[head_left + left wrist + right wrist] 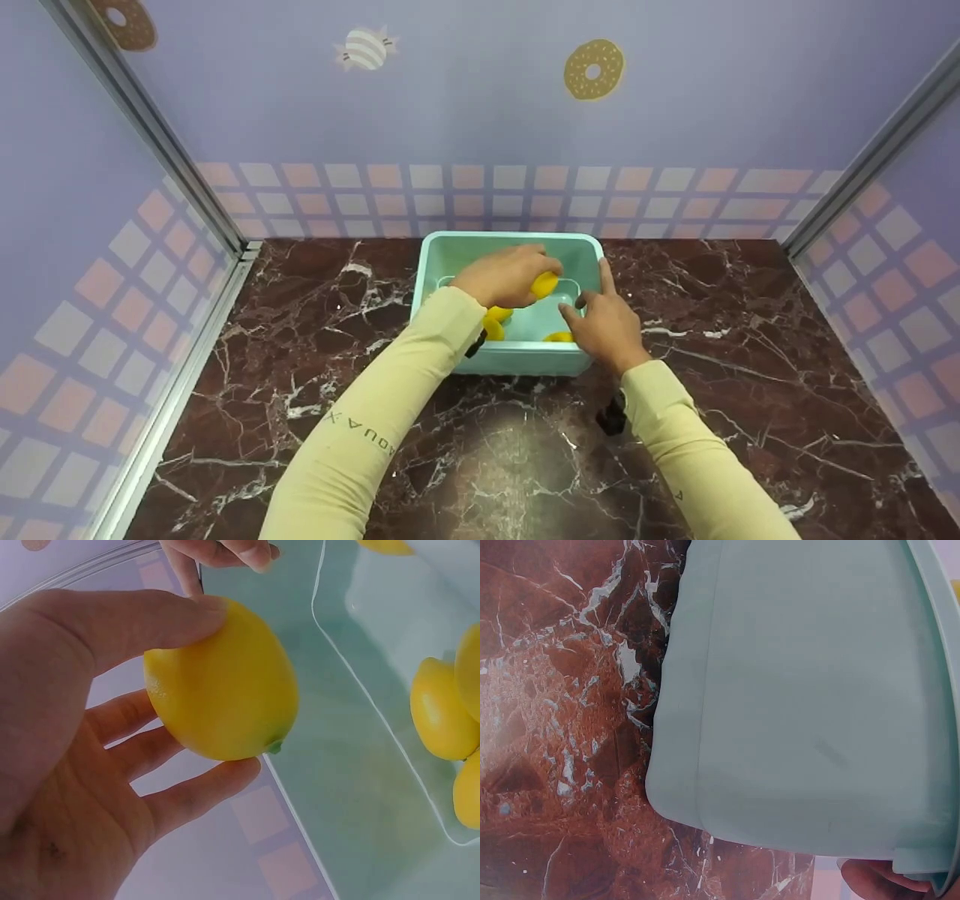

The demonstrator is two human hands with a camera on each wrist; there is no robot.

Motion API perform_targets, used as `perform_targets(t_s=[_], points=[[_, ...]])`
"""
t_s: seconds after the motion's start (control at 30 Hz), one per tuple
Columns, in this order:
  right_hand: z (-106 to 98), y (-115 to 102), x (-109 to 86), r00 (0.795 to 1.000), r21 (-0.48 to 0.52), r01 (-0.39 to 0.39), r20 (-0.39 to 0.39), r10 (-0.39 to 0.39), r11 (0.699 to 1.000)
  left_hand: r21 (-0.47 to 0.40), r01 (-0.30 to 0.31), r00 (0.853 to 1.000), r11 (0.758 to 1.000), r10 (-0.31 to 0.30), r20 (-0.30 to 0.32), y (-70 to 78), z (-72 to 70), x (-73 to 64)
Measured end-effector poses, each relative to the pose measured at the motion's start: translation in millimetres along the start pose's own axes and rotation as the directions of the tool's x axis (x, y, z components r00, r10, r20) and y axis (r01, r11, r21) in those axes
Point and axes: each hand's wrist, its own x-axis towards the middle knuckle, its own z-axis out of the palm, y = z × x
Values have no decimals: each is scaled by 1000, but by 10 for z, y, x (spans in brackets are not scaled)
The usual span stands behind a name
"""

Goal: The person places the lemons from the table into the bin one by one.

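Observation:
My left hand (504, 277) is over the inside of a pale green plastic bin (525, 361) and holds a yellow lemon (225, 690). In the left wrist view the thumb lies across the lemon's top and the fingers support it from beneath. More lemons (493, 328) lie on the bin's floor at the near left, partly hidden by my left arm. One lemon (559, 337) shows just behind the front rim. My right hand (607, 326) grips the bin's right rim, thumb toward the inside. A fingertip (874, 881) shows below the rim in the right wrist view.
The bin stands on a dark red marbled tabletop (735, 390), close to the back wall (480, 112). Side panels with metal edge strips (202, 330) bound the table at left and right.

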Motion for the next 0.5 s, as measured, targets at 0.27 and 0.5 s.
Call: perform_targets(t_s=[0.27, 0.5], points=[[-2, 0, -1, 1000, 4, -3, 2, 3, 1000, 8, 1, 1000, 1000, -1, 4, -3, -3, 13], [-1, 0, -4, 1000, 7, -4, 4, 4, 1000, 13, 2, 1000, 1000, -2, 8, 3, 2, 22]])
